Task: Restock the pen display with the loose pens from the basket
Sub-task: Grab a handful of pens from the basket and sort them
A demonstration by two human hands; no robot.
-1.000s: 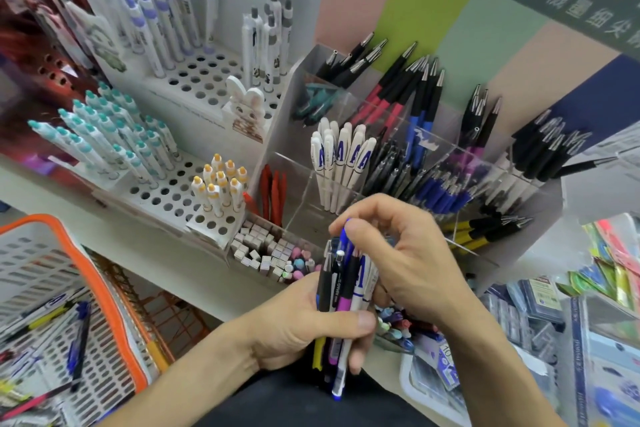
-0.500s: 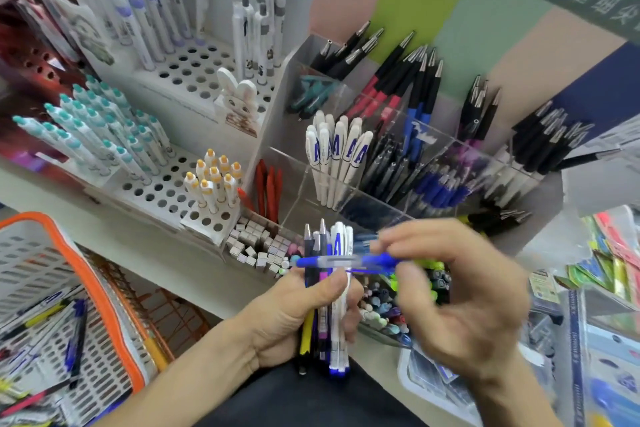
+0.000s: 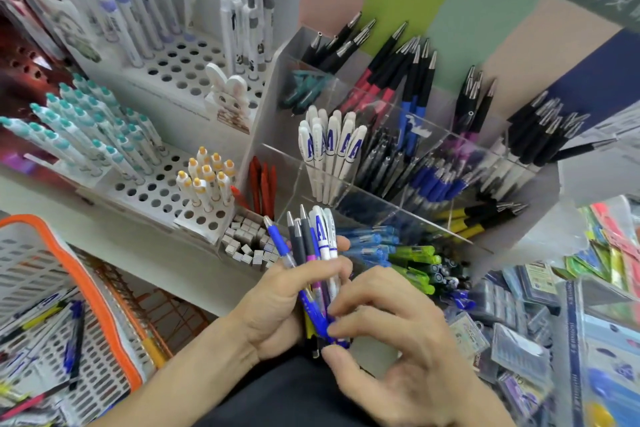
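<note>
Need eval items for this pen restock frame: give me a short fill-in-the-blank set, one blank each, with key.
1. The bundle of pens is held in the ___ hand.
2. The basket has an ___ rim.
3. The right hand pinches the ___ end of a blue pen.
4. The white pens in the clear display bear a blue letter ___.

Missing words: left; orange; lower; A

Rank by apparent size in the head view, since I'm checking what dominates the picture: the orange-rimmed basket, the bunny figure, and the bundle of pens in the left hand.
1. orange-rimmed basket, though it lies nearest and partly out of view.
2. bundle of pens.
3. bunny figure, though it stands farther back, so its true size is uncertain.
</note>
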